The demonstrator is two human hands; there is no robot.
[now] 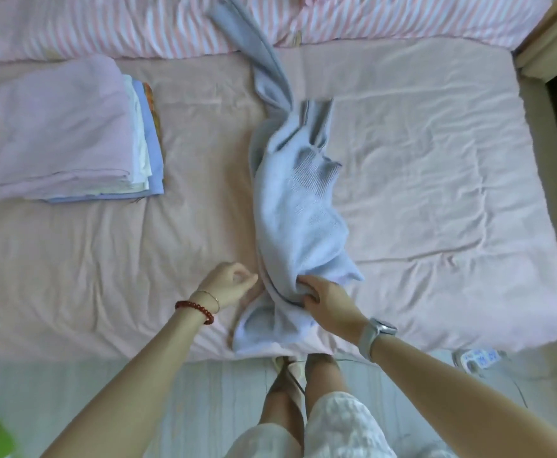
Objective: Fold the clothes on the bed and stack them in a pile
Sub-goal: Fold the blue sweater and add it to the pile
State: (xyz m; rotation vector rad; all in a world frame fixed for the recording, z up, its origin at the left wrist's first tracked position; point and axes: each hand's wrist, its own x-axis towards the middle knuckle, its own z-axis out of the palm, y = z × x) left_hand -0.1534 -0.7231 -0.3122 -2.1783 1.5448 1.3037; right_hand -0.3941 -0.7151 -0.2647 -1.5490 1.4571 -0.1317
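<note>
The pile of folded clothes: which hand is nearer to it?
Left. The left hand hangs over the sheet, below and right of the pile; the right hand grips the blue sweater, farther right.

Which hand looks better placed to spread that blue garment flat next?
Probably the right hand: it already grips the blue garment at its near end. The left hand is beside the cloth with loosely curled fingers, holding nothing.
</note>
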